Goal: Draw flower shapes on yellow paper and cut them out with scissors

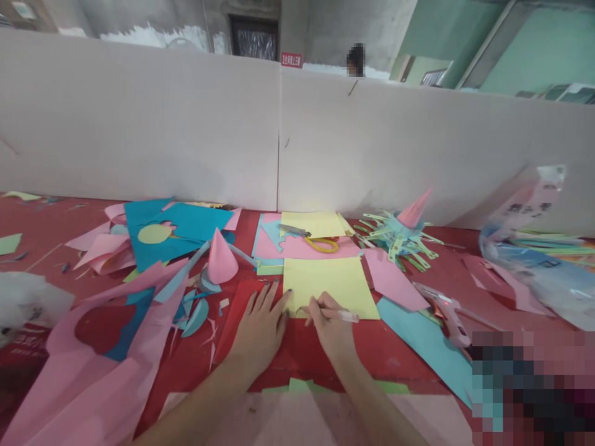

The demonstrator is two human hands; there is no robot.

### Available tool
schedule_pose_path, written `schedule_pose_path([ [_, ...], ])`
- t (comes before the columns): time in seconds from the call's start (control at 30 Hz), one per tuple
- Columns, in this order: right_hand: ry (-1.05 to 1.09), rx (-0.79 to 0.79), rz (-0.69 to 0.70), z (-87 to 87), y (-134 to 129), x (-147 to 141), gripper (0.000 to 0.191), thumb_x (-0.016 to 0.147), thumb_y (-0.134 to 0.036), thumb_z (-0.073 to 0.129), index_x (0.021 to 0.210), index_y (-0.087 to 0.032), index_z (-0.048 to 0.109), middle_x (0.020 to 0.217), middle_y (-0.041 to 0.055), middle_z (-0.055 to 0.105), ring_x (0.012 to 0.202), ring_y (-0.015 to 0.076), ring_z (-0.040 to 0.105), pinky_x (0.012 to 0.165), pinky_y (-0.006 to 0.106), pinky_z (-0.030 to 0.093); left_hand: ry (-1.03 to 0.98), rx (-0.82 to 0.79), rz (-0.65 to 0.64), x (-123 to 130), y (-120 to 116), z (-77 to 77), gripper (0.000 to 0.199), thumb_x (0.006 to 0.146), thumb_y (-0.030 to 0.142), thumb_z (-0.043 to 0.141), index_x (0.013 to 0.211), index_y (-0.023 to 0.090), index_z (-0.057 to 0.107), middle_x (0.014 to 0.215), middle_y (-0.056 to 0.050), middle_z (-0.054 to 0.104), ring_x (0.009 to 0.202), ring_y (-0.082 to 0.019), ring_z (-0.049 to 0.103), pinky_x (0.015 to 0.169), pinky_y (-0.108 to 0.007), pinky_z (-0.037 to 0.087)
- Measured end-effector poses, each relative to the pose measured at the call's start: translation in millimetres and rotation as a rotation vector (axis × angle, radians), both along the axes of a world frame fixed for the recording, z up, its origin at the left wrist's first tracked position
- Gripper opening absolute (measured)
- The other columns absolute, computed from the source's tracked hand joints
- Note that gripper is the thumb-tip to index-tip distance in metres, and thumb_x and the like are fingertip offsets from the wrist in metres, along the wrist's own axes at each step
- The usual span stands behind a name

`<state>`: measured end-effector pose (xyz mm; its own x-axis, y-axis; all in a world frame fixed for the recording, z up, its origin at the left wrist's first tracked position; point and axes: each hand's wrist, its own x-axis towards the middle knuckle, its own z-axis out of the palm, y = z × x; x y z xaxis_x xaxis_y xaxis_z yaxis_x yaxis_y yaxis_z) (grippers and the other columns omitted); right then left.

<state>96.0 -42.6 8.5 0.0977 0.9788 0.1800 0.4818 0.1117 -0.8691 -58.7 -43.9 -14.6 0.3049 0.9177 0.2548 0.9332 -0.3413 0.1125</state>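
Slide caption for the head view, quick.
Right hand holding a slim pale pen over a rectangular yellow paper sheet, left hand at its left edge.

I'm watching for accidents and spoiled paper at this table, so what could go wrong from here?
The yellow sheet might swivel under the pen in the right hand, since the left hand steadies it only near its left edge.

The glue gun shows a red light, so it may be hot; it lies close to the light-blue sheet and could mark it, or burn a stray hand.
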Motion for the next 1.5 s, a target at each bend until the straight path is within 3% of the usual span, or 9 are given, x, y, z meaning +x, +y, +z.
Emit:
schedule_pose_path([
  [0.27,0.038,0.031,-0.105,-1.7,1,-1,0.032,0.08,-0.036,0.044,0.051,-0.022,0.037,0.042,-0.0037,0.053,0.049,0.0124,0.056,0.048,0.02,0.038,-0.008,0.003,-0.002,0,0,-1.1,0.044,0.086,0.024,0.033,0.129,0.028,0.035,0.137,-0.004,0.035,0.126,-0.023,0.03,0.101,-0.044,0.028],
  [0.47,0.222,0.006,-0.087,-1.0,9,19,0.032,0.081,-0.037,0.044,0.053,-0.022,0.04,0.043,-0.0019,0.053,0.064,0.018,0.064,0.055,0.022,0.043,-0.011,0.002,0.009,1,0,0.7,0.042,0.087,0.028,0.032,0.129,0.028,0.036,0.137,-0.004,0.036,0.126,-0.023,0.031,0.101,-0.046,0.028],
  [0.67,0.142,-0.008,0.068,2.5,5,14,0.036,0.082,-0.037,0.044,0.049,-0.022,0.043,0.044,-0.0019,0.051,0.066,0.0158,0.063,0.059,0.021,0.043,-0.008,0.019,-0.005,0,0,0.6,0.044,0.086,0.025,0.033,0.13,0.029,0.035,0.137,-0.004,0.036,0.126,-0.023,0.031,0.1,-0.045,0.03],
  [1.1,0.069,-0.009,0.133,-2.4,6,12,0.035,0.083,-0.039,0.044,0.052,-0.021,0.043,0.049,-0.0021,0.055,0.059,0.0136,0.06,0.058,0.02,0.042,0.004,-0.003,-0.003,0,0,0.6,0.043,0.086,0.024,0.031,0.129,0.028,0.035,0.137,-0.004,0.036,0.127,-0.023,0.029,0.1,-0.046,0.03],
  [1.37,0.018,0.023,0.007,1.2,6,9,0.036,0.083,-0.033,0.043,0.049,-0.021,0.039,0.045,-0.0035,0.05,0.054,0.0124,0.057,0.05,0.02,0.037,-0.005,-0.003,-0.005,0,0,0.8,0.043,0.087,0.025,0.032,0.129,0.028,0.035,0.137,-0.004,0.036,0.127,-0.023,0.03,0.101,-0.045,0.03],
  [1.5,0.038,0.013,0.026,0.9,5,10,0.038,0.083,-0.034,0.042,0.048,-0.021,0.04,0.046,-0.003,0.05,0.057,0.0123,0.058,0.052,0.019,0.038,0.002,0.002,-0.003,0,-1,1.0,0.044,0.086,0.025,0.031,0.13,0.029,0.034,0.138,-0.004,0.035,0.127,-0.023,0.029,0.101,-0.045,0.029],
])
